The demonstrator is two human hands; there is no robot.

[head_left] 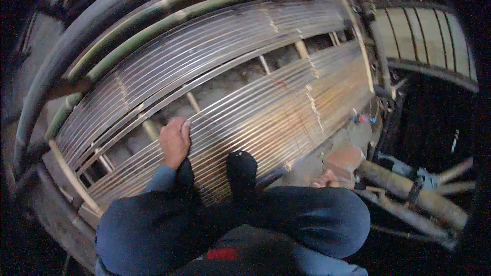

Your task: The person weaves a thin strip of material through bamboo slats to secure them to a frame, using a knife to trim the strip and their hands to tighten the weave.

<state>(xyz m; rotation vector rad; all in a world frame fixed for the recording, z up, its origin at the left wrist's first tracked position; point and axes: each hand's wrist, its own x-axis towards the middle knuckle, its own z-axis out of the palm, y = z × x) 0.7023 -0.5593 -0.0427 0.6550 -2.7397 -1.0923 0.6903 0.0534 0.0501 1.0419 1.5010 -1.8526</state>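
Observation:
A slatted bench of thin split-bamboo strips spreads in front of me, with a long gap between its two halves. At the near half's edge along this gap, my left hand is closed on a bamboo slat, thumb on top and fingers curled over. My right hand is low beside my right knee, past the bench's near edge; it is blurred and partly covered by the knee. Whether it holds anything cannot be made out. A flat reddish-brown shape lies just beyond it, too blurred to name.
My dark-covered feet rest on the slats. Green bamboo poles run along the far side. Thick bamboo lengths lie at the right, near a small red and blue object. A pale barred panel stands at the upper right.

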